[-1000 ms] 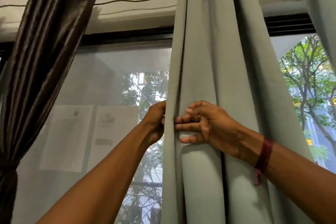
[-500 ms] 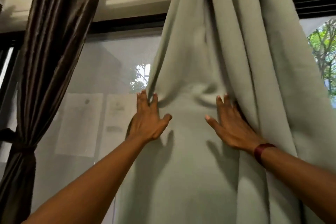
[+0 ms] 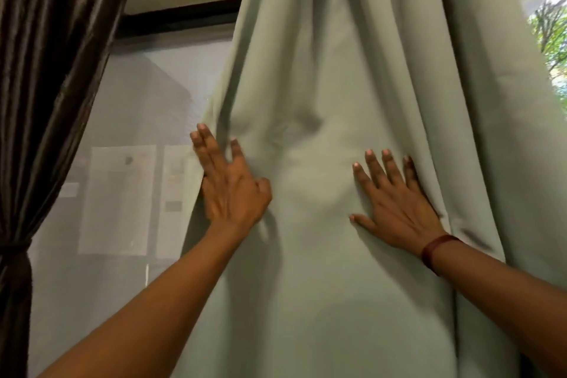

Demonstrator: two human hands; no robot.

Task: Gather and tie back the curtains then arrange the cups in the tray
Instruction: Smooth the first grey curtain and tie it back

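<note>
A pale grey-green curtain [image 3: 337, 70] hangs in front of me and fills the middle and right of the view. My left hand [image 3: 233, 190] lies flat on its left edge, fingers spread and pointing up. My right hand [image 3: 395, 202] presses flat against the cloth further right, beside a deep fold, fingers apart; a dark red band circles that wrist. Neither hand closes on the fabric. A dark brown curtain [image 3: 52, 70] hangs at the far left, gathered and bound by a tie [image 3: 13, 247]. No cups or tray are in view.
Behind the curtains a sheer mesh screen [image 3: 147, 95] covers the window, with two sheets of paper [image 3: 118, 199] showing through it. Green trees [image 3: 552, 37] show at the right edge. A black frame and a white ledge run along the top.
A second ago both hands pinched the pale curtain's folds together. They let go and now lie flat and spread apart on the widened cloth. The view has dropped and moved closer.
</note>
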